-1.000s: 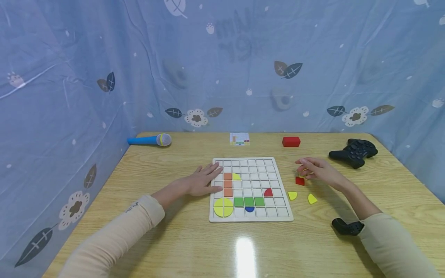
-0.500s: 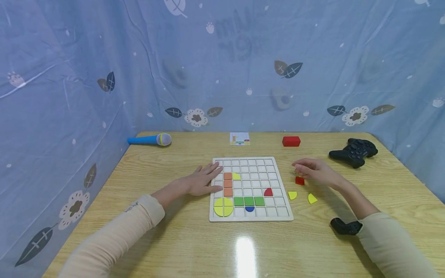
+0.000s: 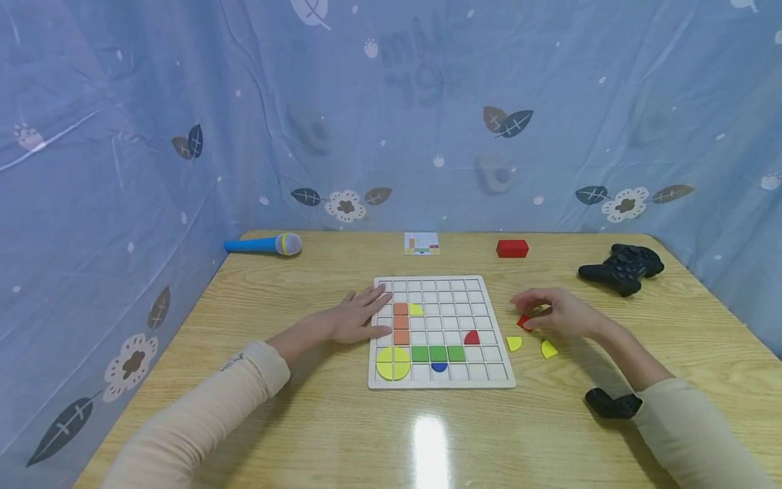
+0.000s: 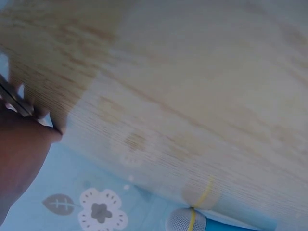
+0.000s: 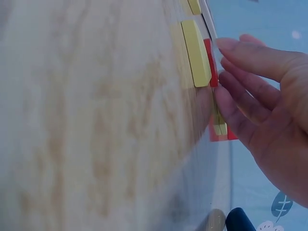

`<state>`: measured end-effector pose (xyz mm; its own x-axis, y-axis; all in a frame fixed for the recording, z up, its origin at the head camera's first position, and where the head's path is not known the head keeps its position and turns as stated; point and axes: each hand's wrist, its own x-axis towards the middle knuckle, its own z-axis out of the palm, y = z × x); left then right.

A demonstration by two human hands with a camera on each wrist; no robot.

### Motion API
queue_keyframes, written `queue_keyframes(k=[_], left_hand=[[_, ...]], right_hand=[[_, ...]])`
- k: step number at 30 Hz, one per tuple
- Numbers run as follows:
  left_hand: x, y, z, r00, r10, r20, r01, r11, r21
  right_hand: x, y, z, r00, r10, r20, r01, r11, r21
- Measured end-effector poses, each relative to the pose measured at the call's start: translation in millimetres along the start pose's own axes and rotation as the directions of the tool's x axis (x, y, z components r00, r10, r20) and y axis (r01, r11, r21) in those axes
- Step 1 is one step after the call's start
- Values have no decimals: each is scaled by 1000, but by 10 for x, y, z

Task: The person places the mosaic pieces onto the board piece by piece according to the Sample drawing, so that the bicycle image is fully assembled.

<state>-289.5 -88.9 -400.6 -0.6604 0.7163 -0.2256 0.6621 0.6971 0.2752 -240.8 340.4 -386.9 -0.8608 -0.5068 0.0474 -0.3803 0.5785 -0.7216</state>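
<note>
A white grid board (image 3: pixel 432 377) lies mid-table with coloured tiles in some squares: an orange column (image 3: pixel 400 323), a green row (image 3: pixel 438 354), a yellow circle (image 3: pixel 393 363) of quarter pieces, a blue half-round tile (image 3: pixel 439 367) and a red quarter-round tile (image 3: pixel 472 337). My left hand (image 3: pixel 357 319) rests on the board's left edge, fingers straight and spread. To the right of the board, my right hand (image 3: pixel 559 312) pinches a small red tile (image 3: pixel 523 322) between thumb and fingers, low over the table. In the right wrist view, this red tile (image 5: pixel 208 53) is partly behind a yellow tile (image 5: pixel 195 55).
Two yellow quarter-round tiles (image 3: pixel 514 343) lie beside the right hand. Behind the board are a pattern card (image 3: pixel 421 244) and a red block (image 3: pixel 512 248). A blue toy microphone (image 3: pixel 263 244) is at back left, a black game controller (image 3: pixel 622 269) at back right.
My right hand has come down and toward me onto the red tile, which has turned slightly. My left hand has stayed on the board.
</note>
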Motion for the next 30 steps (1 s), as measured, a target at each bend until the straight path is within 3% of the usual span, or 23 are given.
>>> queue_keyframes(k=[9,17,26,30], left_hand=[[-1,2,0,1000,-7,5,7,1000,4],[1,10,-12,1000,-15,13,14,1000,6],[-3,21,-16,1000,-24,17,24,1000,2],[-7,23,-14,1000,-13,11,13,1000,-10]], right_hand=[[-12,-13,13,1000,-24,14,25,997,-78],[-9,-70,29,1000,-2,-11,0,990,-143],[-28,-133,25,998,63,-15,-64,993,-99],[-32,-131,10,996,83,-42,-88,983,-162]])
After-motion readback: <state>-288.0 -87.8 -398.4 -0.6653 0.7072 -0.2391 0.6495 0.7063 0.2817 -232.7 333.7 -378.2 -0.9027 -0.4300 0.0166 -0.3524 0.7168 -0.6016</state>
